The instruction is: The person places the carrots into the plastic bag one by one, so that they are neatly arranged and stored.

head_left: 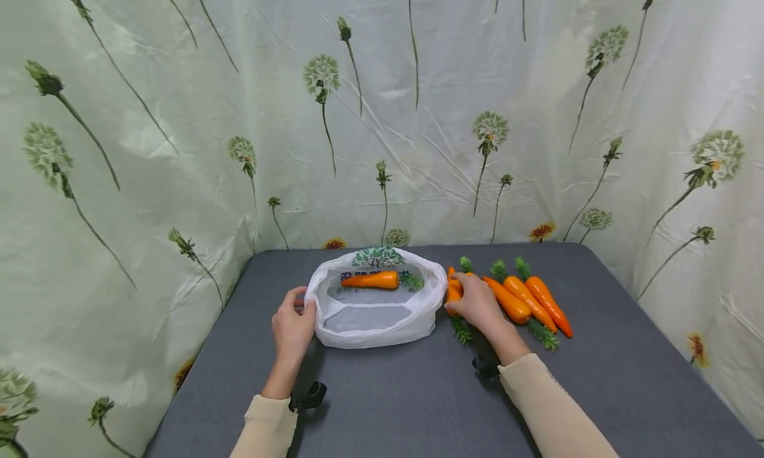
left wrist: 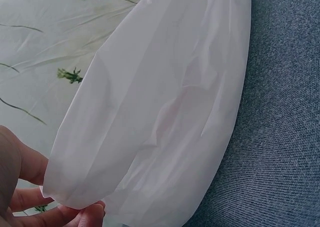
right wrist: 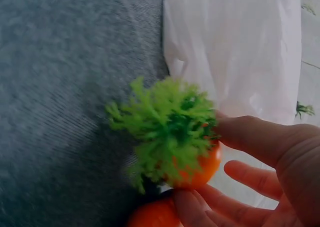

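Observation:
A white plastic bag (head_left: pixel 370 339) stands with its mouth spread wide, and one orange carrot (head_left: pixel 375 280) with a green top lies inside it. My left hand (head_left: pixel 292 327) pinches the bag's left rim; in the left wrist view the thumb and fingers hold the edge of the white plastic (left wrist: pixel 150 117). Just right of the bag, my right hand (head_left: pixel 479 305) grips another carrot (head_left: pixel 453 301), its leafy top toward me. The right wrist view has that carrot's green leaves (right wrist: pixel 170 132) in front, with thumb and fingers around its orange body (right wrist: pixel 207 168).
Several more carrots, including an orange one (head_left: pixel 549 305), lie side by side to the right of my right hand. Everything rests on a dark grey table (head_left: pixel 394 405). A pale curtain with dandelion prints (head_left: pixel 268 100) hangs behind and beside it.

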`<state>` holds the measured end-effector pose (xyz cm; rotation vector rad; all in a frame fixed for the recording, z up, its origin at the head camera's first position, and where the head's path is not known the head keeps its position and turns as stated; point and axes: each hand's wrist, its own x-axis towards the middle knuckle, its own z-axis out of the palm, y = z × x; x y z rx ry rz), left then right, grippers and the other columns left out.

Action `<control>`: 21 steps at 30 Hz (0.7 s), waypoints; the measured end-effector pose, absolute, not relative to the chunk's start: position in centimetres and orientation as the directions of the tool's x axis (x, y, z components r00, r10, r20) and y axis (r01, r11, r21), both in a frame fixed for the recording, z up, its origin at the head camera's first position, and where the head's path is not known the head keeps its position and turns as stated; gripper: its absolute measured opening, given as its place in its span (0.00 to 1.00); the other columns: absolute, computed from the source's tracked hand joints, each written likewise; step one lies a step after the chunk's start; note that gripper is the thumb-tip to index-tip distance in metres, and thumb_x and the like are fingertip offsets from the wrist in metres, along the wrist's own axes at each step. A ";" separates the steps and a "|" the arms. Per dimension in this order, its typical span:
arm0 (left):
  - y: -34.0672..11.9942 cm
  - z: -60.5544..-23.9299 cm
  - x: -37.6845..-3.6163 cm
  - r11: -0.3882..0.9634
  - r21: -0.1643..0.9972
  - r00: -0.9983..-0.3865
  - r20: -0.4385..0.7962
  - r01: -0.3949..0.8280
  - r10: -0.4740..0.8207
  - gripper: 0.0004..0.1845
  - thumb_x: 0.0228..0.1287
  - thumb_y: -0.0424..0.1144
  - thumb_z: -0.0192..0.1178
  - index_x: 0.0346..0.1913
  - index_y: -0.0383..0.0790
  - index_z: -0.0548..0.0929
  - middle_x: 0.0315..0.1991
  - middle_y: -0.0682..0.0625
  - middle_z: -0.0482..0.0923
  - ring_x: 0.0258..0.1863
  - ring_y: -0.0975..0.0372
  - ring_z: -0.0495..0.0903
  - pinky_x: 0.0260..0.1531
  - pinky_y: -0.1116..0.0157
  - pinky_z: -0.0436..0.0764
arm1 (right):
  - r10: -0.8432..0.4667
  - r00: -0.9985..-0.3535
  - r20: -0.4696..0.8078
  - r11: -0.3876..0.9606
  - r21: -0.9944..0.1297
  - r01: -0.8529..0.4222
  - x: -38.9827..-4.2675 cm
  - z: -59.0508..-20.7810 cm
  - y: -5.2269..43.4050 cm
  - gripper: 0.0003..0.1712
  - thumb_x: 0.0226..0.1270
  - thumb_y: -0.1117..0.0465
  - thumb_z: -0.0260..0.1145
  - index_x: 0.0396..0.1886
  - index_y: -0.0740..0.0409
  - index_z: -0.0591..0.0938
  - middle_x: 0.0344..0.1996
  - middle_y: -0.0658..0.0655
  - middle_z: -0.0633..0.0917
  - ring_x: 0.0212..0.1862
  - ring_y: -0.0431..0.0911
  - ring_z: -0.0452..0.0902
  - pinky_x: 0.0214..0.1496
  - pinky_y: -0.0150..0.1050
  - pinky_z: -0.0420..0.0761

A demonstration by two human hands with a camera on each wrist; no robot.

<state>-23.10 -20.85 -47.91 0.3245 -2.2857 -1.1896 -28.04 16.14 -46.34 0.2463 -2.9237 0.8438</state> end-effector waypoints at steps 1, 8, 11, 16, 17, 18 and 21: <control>-20.8 -47.9 -23.1 0.581 0.813 -0.826 0.352 0.036 -0.440 0.17 0.66 0.38 0.62 0.56 0.40 0.82 0.39 0.40 0.84 0.34 0.50 0.81 0.33 0.54 0.76 | -0.125 -0.984 0.129 0.838 -0.518 -0.174 -28.0 -46.4 16.1 0.41 0.56 0.57 0.79 0.69 0.64 0.74 0.60 0.67 0.79 0.58 0.65 0.75 0.58 0.62 0.75; -20.9 -48.1 -23.3 0.582 0.813 -0.824 0.355 0.038 -0.442 0.17 0.66 0.38 0.62 0.56 0.41 0.83 0.39 0.41 0.85 0.35 0.51 0.81 0.34 0.54 0.76 | -0.071 -0.991 0.110 0.866 -0.486 -0.116 -28.1 -46.4 15.6 0.37 0.54 0.59 0.77 0.65 0.63 0.77 0.51 0.66 0.83 0.43 0.59 0.79 0.46 0.55 0.79; -20.9 -48.0 -23.3 0.580 0.814 -0.826 0.348 0.032 -0.443 0.17 0.66 0.38 0.62 0.56 0.41 0.82 0.39 0.40 0.85 0.34 0.51 0.81 0.33 0.55 0.76 | -0.060 -0.994 0.092 0.891 -0.443 -0.095 -28.1 -46.3 15.2 0.35 0.55 0.56 0.76 0.62 0.64 0.78 0.45 0.65 0.84 0.38 0.58 0.78 0.41 0.53 0.78; -20.9 -48.0 -23.1 0.581 0.814 -0.830 0.343 0.029 -0.439 0.17 0.66 0.39 0.61 0.57 0.40 0.82 0.40 0.41 0.85 0.34 0.51 0.81 0.32 0.56 0.75 | -0.031 -0.997 0.077 0.913 -0.404 -0.060 -28.0 -46.2 14.6 0.33 0.55 0.54 0.76 0.58 0.65 0.79 0.38 0.64 0.83 0.33 0.56 0.75 0.35 0.51 0.77; -20.9 -48.0 -23.1 0.580 0.814 -0.830 0.343 0.029 -0.439 0.18 0.66 0.39 0.61 0.57 0.40 0.82 0.40 0.40 0.85 0.35 0.51 0.81 0.32 0.56 0.75 | -0.024 -0.997 0.076 0.914 -0.403 -0.053 -28.0 -46.2 14.6 0.33 0.54 0.54 0.76 0.58 0.65 0.79 0.37 0.63 0.83 0.33 0.56 0.75 0.35 0.50 0.77; -20.9 -48.1 -23.1 0.580 0.814 -0.830 0.344 0.031 -0.439 0.18 0.66 0.39 0.61 0.57 0.40 0.82 0.40 0.40 0.85 0.35 0.51 0.81 0.32 0.56 0.75 | -0.017 -0.997 0.079 0.914 -0.402 -0.047 -27.9 -46.1 14.6 0.32 0.54 0.55 0.75 0.57 0.65 0.80 0.36 0.63 0.82 0.32 0.56 0.75 0.34 0.50 0.76; -20.8 -48.1 -23.2 0.582 0.813 -0.829 0.349 0.035 -0.438 0.17 0.66 0.38 0.61 0.57 0.40 0.82 0.40 0.40 0.85 0.34 0.51 0.81 0.32 0.56 0.76 | -0.006 -0.996 0.089 0.916 -0.398 -0.041 -27.9 -45.9 14.6 0.30 0.52 0.57 0.74 0.55 0.65 0.81 0.32 0.62 0.81 0.30 0.56 0.74 0.32 0.49 0.75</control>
